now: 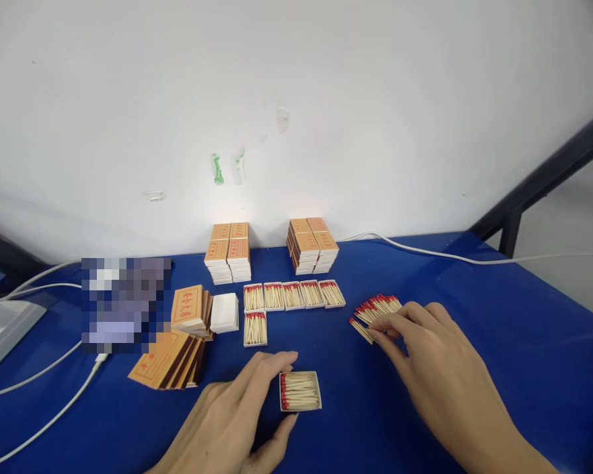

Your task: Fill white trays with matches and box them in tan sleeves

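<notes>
My left hand (244,411) holds a white matchbox tray (319,392) by its edges, a finger at the far side and the thumb at the near side. Red-tipped matches (301,388) fill this tray, lying sideways with their heads to the left. At the right, my right hand (420,349) pinches a few matches (362,329) between thumb and forefinger. They are at the near edge of a loose pile of matches (378,304) on the table, partly hidden by the fingers.
Five filled trays (284,296) stand in a row, with another filled tray (255,328) before them. Left of these are white trays (224,312) and orange matchbox sleeves (161,359). Stacked matchboxes (227,253) and a second stack (311,243) stand near the wall. White cables (44,431) cross the blue table.
</notes>
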Tool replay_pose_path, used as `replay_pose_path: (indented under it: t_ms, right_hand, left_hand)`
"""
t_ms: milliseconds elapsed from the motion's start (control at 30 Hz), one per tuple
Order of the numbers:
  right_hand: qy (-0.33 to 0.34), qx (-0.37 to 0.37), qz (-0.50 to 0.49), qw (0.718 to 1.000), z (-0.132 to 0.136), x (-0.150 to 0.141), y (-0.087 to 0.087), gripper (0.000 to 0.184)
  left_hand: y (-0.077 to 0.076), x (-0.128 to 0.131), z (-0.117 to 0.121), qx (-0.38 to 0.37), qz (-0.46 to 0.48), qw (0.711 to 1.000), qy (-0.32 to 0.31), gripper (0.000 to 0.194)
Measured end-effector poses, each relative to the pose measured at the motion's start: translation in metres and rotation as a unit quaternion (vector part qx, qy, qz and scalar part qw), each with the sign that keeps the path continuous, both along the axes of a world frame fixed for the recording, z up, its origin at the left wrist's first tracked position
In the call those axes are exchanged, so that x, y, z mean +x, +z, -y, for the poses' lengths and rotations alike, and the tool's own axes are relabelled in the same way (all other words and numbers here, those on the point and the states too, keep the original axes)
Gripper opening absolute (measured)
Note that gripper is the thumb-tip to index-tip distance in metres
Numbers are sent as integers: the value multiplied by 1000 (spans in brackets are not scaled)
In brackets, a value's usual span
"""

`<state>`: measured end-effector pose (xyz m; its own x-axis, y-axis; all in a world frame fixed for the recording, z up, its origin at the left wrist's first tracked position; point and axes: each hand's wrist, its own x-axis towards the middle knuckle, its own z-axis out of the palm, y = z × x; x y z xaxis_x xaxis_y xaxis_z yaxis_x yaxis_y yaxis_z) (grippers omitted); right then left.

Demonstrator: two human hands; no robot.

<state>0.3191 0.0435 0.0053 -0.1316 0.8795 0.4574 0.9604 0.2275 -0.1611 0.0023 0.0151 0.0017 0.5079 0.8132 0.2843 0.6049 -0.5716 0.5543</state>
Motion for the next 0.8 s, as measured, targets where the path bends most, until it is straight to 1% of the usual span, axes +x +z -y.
replay_pose_path:
  t_ms: [233, 433, 600, 700, 800]
  right_hand:
    - [-6, 1, -6, 1000, -2, 0, 0, 46]
    - [-2, -4, -11, 1000, -8, -1, 1, 45]
    - [-4, -4, -14, 1000, -9, -3, 1, 45]
    - [4, -1, -17, 1000, -9, -4, 3, 48]
    - [5, 10, -13, 1000, -8, -4, 5, 46]
  left_hand:
    - [-3, 1, -2, 11, 24, 1000, -10, 62]
    - [0, 0, -2, 1, -8, 1000, -8, 65]
    - [4, 0, -1, -1, -8, 1000, -13, 65]
    - [4, 0, -1, -3, -3, 1000, -13, 64]
    - [1, 0, -1, -5, 7, 1000, -16, 63]
